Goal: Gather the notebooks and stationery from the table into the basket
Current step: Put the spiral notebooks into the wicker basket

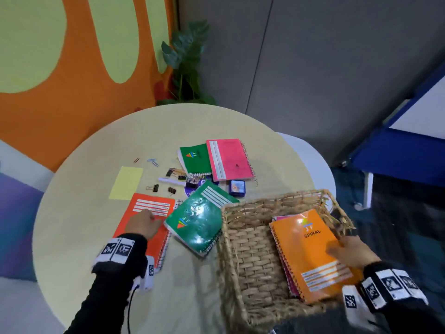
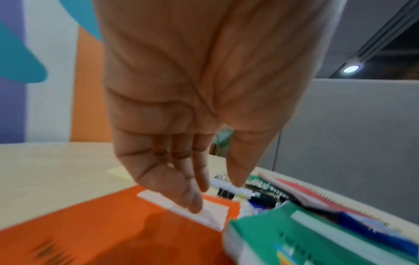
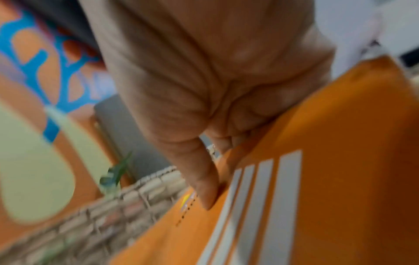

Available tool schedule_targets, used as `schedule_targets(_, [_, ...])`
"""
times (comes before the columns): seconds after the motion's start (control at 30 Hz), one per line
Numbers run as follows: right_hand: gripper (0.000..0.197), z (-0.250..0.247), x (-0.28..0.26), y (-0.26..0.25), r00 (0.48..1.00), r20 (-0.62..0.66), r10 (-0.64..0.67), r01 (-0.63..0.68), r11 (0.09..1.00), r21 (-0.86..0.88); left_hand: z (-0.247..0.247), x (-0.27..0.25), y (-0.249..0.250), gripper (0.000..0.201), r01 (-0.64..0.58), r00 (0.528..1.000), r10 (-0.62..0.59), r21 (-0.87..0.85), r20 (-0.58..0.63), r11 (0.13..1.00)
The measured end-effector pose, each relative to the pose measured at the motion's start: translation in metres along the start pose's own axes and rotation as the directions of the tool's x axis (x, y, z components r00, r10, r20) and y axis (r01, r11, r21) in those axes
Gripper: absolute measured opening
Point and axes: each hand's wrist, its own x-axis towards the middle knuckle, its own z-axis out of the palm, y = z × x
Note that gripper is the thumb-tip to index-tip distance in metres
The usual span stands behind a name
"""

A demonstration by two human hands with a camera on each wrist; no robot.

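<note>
A wicker basket [image 1: 238, 239] stands at the table's near right. In it leans an orange spiral notebook [image 1: 310, 251] on top of a pink one; my right hand [image 1: 349, 251] grips its right edge, thumb on the cover [image 3: 328, 206]. My left hand [image 1: 144, 224] hovers with straight fingers over a red-orange notebook [image 1: 147, 213], the fingertips [image 2: 192, 202] at its white label [image 2: 213, 215]. A green notebook [image 1: 197, 220] lies beside it against the basket. Farther back lie a small green notebook [image 1: 196, 159] and a pink notebook [image 1: 228, 159].
On the round beige table [image 1: 84, 165] lie a yellow sticky pad [image 1: 126, 183], paper clips [image 1: 153, 162], black binder clips [image 1: 154, 188], a white pen [image 1: 172, 181] and a small blue box [image 1: 237, 187]. A plant [image 1: 185, 61] stands behind the table. White chairs flank it.
</note>
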Motion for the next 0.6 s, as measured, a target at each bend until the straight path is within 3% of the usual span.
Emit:
schedule_targets(0.07, [0.044, 0.005, -0.009, -0.016, 0.998, -0.003, 0.061, -0.060, 0.970, -0.238, 0.014, 0.004, -0.014, 0.043, 0.073, 0.997, -0.074, 0.054, 0.007, 0.996])
schedule_targets(0.13, [0.055, 0.009, -0.014, -0.026, 0.995, 0.013, 0.103, -0.092, 0.932, -0.350, 0.025, 0.007, -0.026, 0.057, 0.165, 0.985, -0.162, 0.052, -0.056, 0.985])
schedule_targets(0.23, [0.053, 0.007, -0.023, -0.040, 0.995, -0.012, 0.102, -0.094, 0.856, -0.508, 0.034, 0.007, -0.040, 0.092, 0.324, 0.935, -0.320, 0.002, -0.151, 0.946])
schedule_targets(0.33, [0.048, -0.011, -0.035, -0.076, 0.995, -0.069, -0.074, 0.023, 0.831, -0.557, 0.036, 0.009, -0.053, 0.115, 0.394, 0.910, -0.393, -0.015, -0.135, 0.919])
schedule_targets(0.4, [0.042, -0.026, -0.048, -0.115, 0.961, -0.128, -0.245, 0.139, 0.828, -0.543, 0.034, 0.012, -0.058, 0.121, 0.414, 0.903, -0.411, -0.002, -0.121, 0.910])
schedule_targets(0.47, [0.038, -0.033, -0.055, -0.159, 0.881, -0.147, -0.449, 0.319, 0.794, -0.518, 0.028, 0.013, -0.061, 0.125, 0.435, 0.894, -0.435, -0.020, -0.106, 0.900])
schedule_targets(0.5, [0.036, -0.032, -0.059, -0.182, 0.817, -0.127, -0.562, 0.436, 0.748, -0.500, 0.025, 0.013, -0.062, 0.126, 0.447, 0.889, -0.449, -0.042, -0.089, 0.893])
schedule_targets(0.6, [0.028, -0.015, -0.076, -0.253, 0.593, 0.039, -0.804, 0.724, 0.511, -0.464, 0.022, 0.026, -0.071, 0.130, 0.481, 0.875, -0.483, -0.050, -0.042, 0.875])
